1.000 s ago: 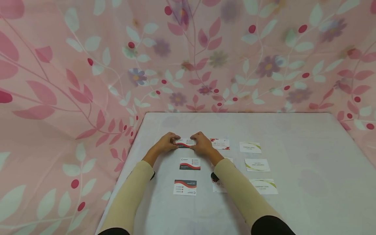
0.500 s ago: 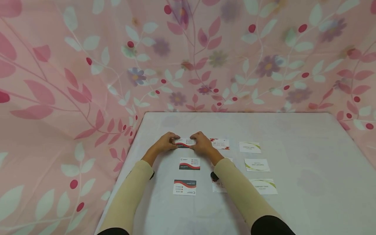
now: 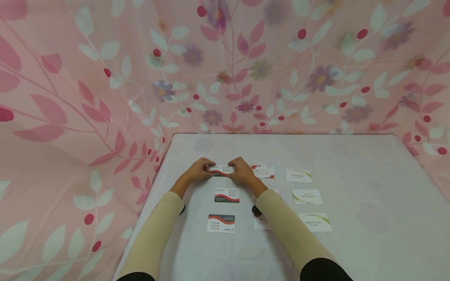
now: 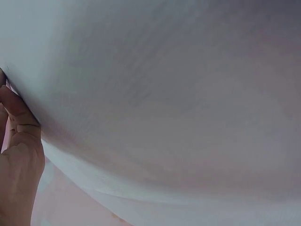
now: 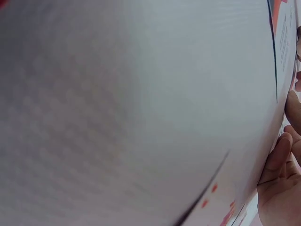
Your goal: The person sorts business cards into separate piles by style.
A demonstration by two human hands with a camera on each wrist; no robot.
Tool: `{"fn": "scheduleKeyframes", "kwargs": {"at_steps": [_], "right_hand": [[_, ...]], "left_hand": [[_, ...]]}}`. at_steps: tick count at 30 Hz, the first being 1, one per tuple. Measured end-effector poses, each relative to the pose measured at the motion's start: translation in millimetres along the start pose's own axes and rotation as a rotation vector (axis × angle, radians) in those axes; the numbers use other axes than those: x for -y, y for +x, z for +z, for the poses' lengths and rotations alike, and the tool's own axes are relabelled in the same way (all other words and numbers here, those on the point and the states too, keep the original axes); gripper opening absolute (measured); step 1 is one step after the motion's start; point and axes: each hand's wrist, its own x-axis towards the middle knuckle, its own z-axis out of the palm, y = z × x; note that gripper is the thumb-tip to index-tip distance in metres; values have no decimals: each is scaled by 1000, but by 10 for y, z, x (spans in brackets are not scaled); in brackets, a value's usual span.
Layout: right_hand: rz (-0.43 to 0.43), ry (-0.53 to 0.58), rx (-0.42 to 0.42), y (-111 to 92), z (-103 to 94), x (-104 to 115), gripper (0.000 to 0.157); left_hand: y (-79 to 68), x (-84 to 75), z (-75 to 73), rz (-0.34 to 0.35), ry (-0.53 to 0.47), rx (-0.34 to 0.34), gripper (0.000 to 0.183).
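Observation:
At the far left of the card layout, a white business card (image 3: pixel 221 170) with a red and dark wave lies flat on the white table. My left hand (image 3: pixel 198 170) holds its left end, the thumb at the near edge and a fingertip at the far edge. My right hand (image 3: pixel 242 172) grips the right end in the same way. Fingers cover the card's ends. In the left wrist view the left hand (image 4: pixel 19 146) shows only at the left edge; in the right wrist view the right hand (image 5: pixel 282 183) sits at the right edge, with the card hardly visible.
Two matching cards, a middle one (image 3: pixel 227 195) and a near one (image 3: pixel 220 223) turned around, lie in the same column. Right of them runs a column with a red-flowered card (image 3: pixel 263 171), partly under my right sleeve (image 3: pixel 291 226). Green-striped cards (image 3: pixel 308 197) form another column. A floral curtain (image 3: pixel 246 78) hangs behind.

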Motion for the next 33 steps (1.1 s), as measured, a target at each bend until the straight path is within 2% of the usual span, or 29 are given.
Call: {"fn": "scheduleKeyframes", "kwargs": {"at_steps": [5, 11, 17, 26, 30, 33], "right_hand": [[13, 28, 8, -15, 4, -5, 45], [22, 104, 48, 25, 2, -52, 46], [22, 152, 66, 3, -44, -35, 48], [21, 107, 101, -37, -87, -9, 67], [13, 106, 117, -81, -131, -20, 71], [-25, 100, 120, -117, -168, -25, 70]], "left_hand": [[-34, -17, -1, -1, -15, 3, 43], [-52, 31, 9, 4, -101, 6, 36], [-23, 73, 7, -4, -142, 11, 39], [-42, 79, 35, 58, -126, 5, 39], [-101, 49, 53, 71, -89, -16, 44], [-146, 16, 57, 66, -75, -42, 47]]}}
